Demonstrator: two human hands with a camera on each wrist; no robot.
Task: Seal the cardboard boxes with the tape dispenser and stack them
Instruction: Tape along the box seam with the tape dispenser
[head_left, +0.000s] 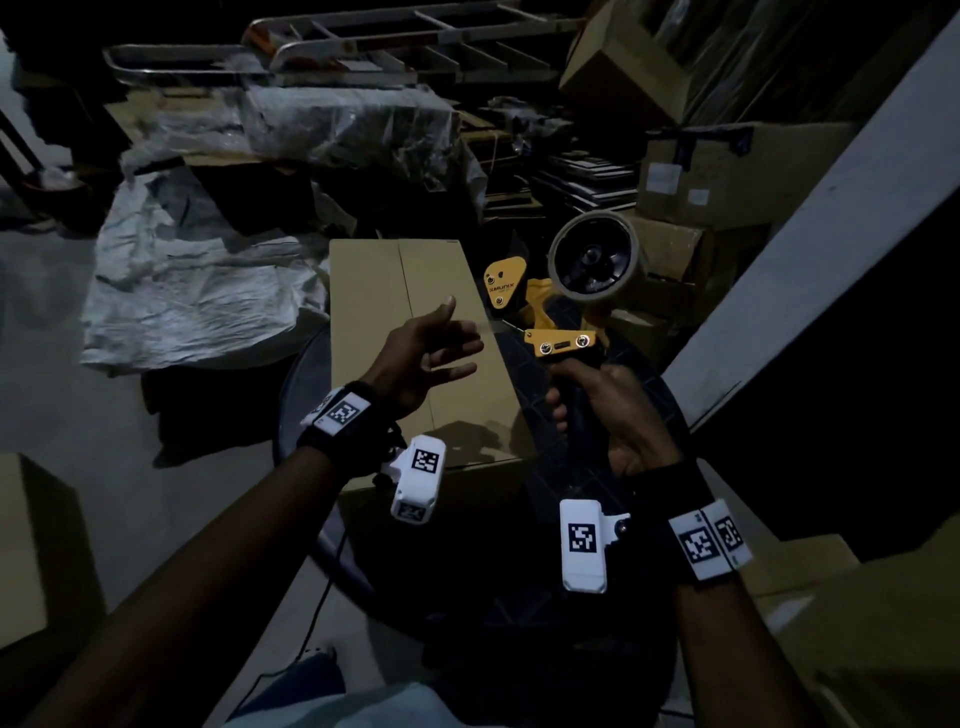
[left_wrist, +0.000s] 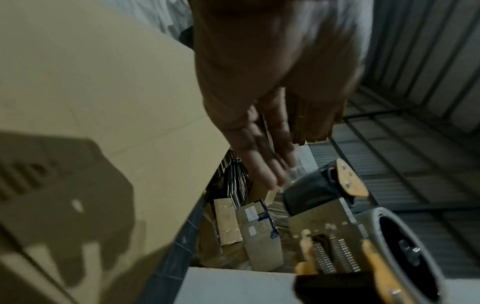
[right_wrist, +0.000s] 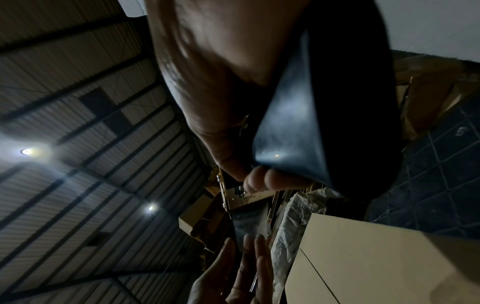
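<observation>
A flat brown cardboard box (head_left: 395, 312) lies on a dark round table (head_left: 587, 415), its top flaps closed along a centre seam. My right hand (head_left: 602, 410) grips the black handle of a yellow tape dispenser (head_left: 550, 312) held upright just right of the box, its tape roll (head_left: 595, 260) on top. In the right wrist view the handle (right_wrist: 324, 102) fills my palm. My left hand (head_left: 431, 348) hovers over the box's right half with fingers spread toward the dispenser's front; the fingertips (left_wrist: 272, 172) nearly reach the loose tape end. Contact with the tape cannot be told.
Crumpled plastic sheeting (head_left: 208, 280) lies on the floor to the left. Stacked cardboard boxes (head_left: 727, 176) and flat panels crowd the back right. A white pillar (head_left: 810, 249) rises at right. Another box (head_left: 36, 535) sits at the near left.
</observation>
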